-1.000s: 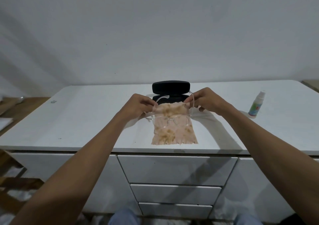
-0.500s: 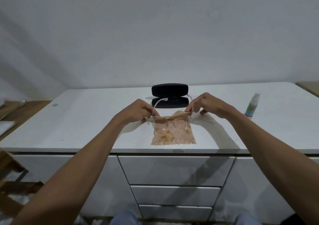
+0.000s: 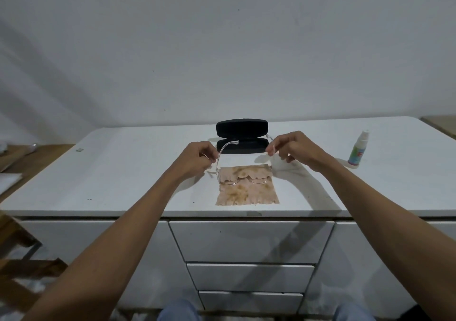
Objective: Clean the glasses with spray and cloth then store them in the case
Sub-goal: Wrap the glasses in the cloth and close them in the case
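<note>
Looking down at a white bench (image 3: 128,172) with three drawers (image 3: 249,241) under its front edge, standing against a plain white wall. Lying flat near the front edge of the bench, a beige cleaning cloth (image 3: 246,193) with brown blotches. Standing open behind the cloth, well back on the bench, a black glasses case (image 3: 242,137), its lid raised upright. Reaching in from both sides, the left hand (image 3: 197,156) and the right hand (image 3: 293,148), each pinching one temple arm of the clear-framed glasses (image 3: 243,179) between thumb and fingertips. Hanging between the hands with the temples spread wide, the glasses, the lenses pointing down and sitting at the far part of the cloth; touching it or just above, cannot tell. Standing upright far to the right on the bench, well apart from the hands, a small white spray bottle (image 3: 358,150) with a coloured label.
</note>
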